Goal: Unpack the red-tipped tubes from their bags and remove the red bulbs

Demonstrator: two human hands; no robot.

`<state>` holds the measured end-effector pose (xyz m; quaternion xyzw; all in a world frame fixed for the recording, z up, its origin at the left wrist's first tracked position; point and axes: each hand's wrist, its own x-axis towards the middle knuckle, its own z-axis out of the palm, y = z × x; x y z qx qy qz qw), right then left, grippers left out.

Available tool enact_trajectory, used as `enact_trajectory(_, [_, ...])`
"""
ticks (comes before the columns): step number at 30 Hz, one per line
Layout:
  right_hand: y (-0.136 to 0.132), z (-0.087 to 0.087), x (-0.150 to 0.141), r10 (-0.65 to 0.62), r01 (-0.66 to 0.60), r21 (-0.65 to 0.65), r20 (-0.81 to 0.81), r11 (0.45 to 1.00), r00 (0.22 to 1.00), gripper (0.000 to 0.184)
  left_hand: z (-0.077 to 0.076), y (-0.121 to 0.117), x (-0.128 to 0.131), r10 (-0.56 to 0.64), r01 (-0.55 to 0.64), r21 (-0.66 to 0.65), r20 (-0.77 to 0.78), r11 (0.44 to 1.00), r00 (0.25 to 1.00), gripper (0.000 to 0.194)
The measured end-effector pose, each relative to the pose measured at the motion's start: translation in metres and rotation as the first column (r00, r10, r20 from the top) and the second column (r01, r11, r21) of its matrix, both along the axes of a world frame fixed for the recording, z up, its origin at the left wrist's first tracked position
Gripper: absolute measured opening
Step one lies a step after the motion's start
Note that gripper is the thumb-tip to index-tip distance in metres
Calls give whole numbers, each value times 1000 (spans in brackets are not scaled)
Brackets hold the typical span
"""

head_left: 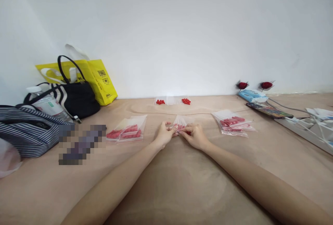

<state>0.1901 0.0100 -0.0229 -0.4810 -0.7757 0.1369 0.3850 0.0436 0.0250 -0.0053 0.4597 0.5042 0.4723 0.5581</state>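
Both your hands are on one clear bag in the middle of the table [166, 190], red pieces [180, 126] inside it. Your left hand [163, 136] pinches its near edge from the left, thumb toward the center; your right hand [196, 137] pinches the same edge from the right, fingertips close to the left thumb. Can't tell whether the seal is closed, fingers cover it. Bag's far end fans out flat, away from you, past your fingers. Left of your left hand, near it: left stack [134, 135], overlapping clear bags with red pieces, lying flat. Right of your right hand, a bit farther off: right stack [232, 122], same kind, several bags overlapped and skewed. Straight ahead by the wall [166, 37]: more clear plastic [173, 100] with a red cluster [160, 102] at its left and another red cluster [186, 101] at its right; can't tell if those are bagged. Far left you've got a yellow bag [105, 84] behind a black bag [82, 100], a bottle [50, 105] leaning, and a striped pouch [33, 135] in front. Far right: blue pack [252, 96], two roses [242, 85] behind it, power strip [299, 129] with cables.
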Motion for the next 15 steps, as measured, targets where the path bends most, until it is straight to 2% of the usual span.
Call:
enact_trajectory(4, [3, -2, 1, -33, 31, -49, -35, 998, 999, 19, -4, 0, -1, -54, 55, 42, -22, 998, 998, 42])
enact_trajectory(8, [3, -2, 1, -82, 81, -53, -13, 995, 997, 19, -7, 0, -1, -60, 64, 82, -56, 995, 997, 44])
enact_trajectory(15, [-2, 3, -7, -199, 201, -58, 30, 978, 980, 20, -5, -2, 2, -68, 73, 74, -74, 995, 995, 45])
